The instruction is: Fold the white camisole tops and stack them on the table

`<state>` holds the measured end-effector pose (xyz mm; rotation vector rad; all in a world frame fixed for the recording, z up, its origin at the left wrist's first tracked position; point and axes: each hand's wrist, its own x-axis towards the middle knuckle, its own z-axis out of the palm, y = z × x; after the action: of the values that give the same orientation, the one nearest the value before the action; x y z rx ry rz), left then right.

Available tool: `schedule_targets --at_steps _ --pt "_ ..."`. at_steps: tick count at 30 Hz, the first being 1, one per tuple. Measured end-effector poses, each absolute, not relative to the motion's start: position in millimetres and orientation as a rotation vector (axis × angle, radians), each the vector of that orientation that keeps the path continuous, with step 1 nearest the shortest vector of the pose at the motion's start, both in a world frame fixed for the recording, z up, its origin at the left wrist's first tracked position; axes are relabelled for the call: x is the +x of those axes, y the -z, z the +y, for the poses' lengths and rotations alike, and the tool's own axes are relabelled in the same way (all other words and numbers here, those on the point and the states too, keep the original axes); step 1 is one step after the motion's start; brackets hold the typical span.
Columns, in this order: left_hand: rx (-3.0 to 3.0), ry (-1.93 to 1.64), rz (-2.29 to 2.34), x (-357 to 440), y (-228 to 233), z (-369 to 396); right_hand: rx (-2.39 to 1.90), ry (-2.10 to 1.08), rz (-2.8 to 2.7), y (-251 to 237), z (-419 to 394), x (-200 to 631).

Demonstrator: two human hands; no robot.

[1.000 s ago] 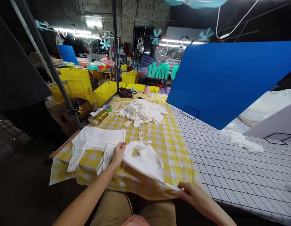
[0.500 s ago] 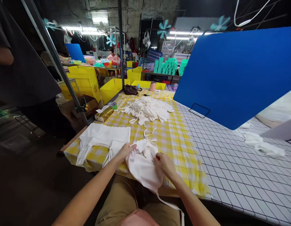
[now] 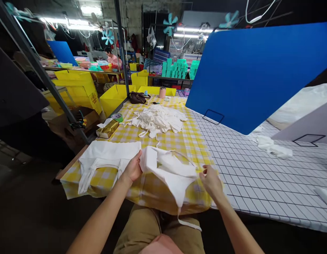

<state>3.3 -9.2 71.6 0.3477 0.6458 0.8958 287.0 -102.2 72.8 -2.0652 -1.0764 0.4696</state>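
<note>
A white cloth bag (image 3: pixel 168 173) is stretched between my hands above the near edge of the yellow checked tablecloth (image 3: pixel 176 141). My left hand (image 3: pixel 132 170) grips its left corner. My right hand (image 3: pixel 211 179) pinches its right edge, and a strap hangs down over the table's front edge. A flat, folded white bag (image 3: pixel 106 157) lies just left of my left hand. Farther back on the cloth sits a loose pile of white bags (image 3: pixel 158 120).
A gold box (image 3: pixel 108 128) and a tape roll (image 3: pixel 116 117) lie at the table's left edge. A tilted blue board (image 3: pixel 248 70) stands over the white gridded surface (image 3: pixel 258 176), where another white cloth (image 3: pixel 271 148) lies. Yellow bins (image 3: pixel 113 97) and a metal pole stand behind. A person sits far back.
My hands have moved apart, the right one going right, and the bunched bag is now spread wider between them. The view shifted slightly.
</note>
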Motion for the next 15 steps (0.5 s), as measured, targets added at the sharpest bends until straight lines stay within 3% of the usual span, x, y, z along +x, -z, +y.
schedule_targets --at_steps 4,8,12,15 --pt "0.375 -0.746 0.581 20.7 -56.2 -23.1 -1.741 -1.036 -1.222 -61.8 -102.4 240.2" --pt "0.495 -0.696 0.536 38.9 -66.3 -28.1 -1.232 -1.611 -0.852 -66.2 -92.6 198.5" --pt "0.688 -0.771 0.606 46.7 -81.4 -9.3 -0.999 -1.76 -0.562 -85.2 -70.2 207.0" --pt "0.874 -0.759 0.694 59.1 -102.2 14.7 -1.073 -1.62 -0.543 -115.6 -53.3 232.8"
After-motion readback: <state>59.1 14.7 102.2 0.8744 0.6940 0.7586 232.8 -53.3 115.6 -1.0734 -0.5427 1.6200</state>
